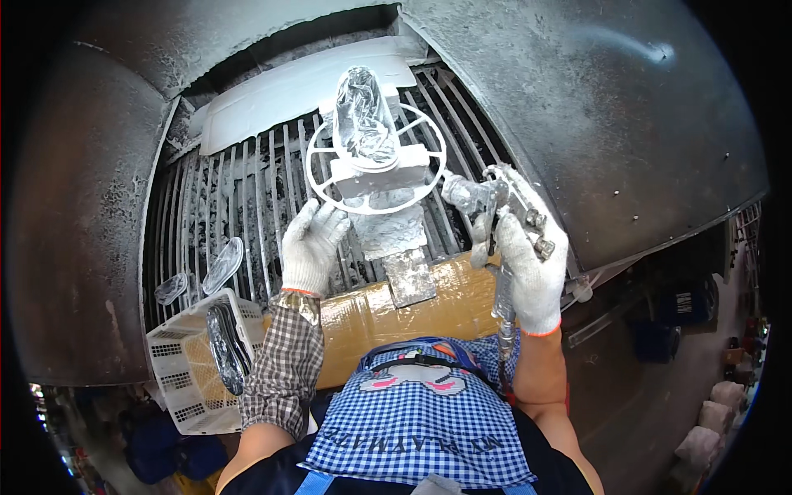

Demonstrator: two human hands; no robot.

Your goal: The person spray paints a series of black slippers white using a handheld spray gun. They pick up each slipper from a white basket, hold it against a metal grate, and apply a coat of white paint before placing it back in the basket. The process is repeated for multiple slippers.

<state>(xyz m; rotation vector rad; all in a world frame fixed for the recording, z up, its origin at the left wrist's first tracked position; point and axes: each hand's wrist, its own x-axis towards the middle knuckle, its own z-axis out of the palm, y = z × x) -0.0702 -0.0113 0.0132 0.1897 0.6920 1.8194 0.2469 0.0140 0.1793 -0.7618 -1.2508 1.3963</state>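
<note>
My right hand (pixel 532 268), in a white knit glove, is closed around a spray gun (pixel 487 202) coated with pale residue. The gun's front end faces left toward a white spoked wheel (pixel 375 212). At the wheel's near-left rim is my left hand (pixel 313 246), also gloved, its fingers extended and holding nothing. Whether the fingertips touch the rim I cannot tell. On a mount in the wheel's middle rests a sole-shaped piece (pixel 363 115) with a shiny, crinkled silver surface and a white edge. A hose (pixel 505 318) runs down from the gun.
Metal bars (pixel 247 190) form a grate under the wheel, between dark booth walls (pixel 610 124). A white sheet (pixel 289 95) lies at the back. Two shiny oval pieces (pixel 223 264) sit left, near a white basket (pixel 186 363) holding dark pieces. Brown cardboard (pixel 355 330) covers the front edge.
</note>
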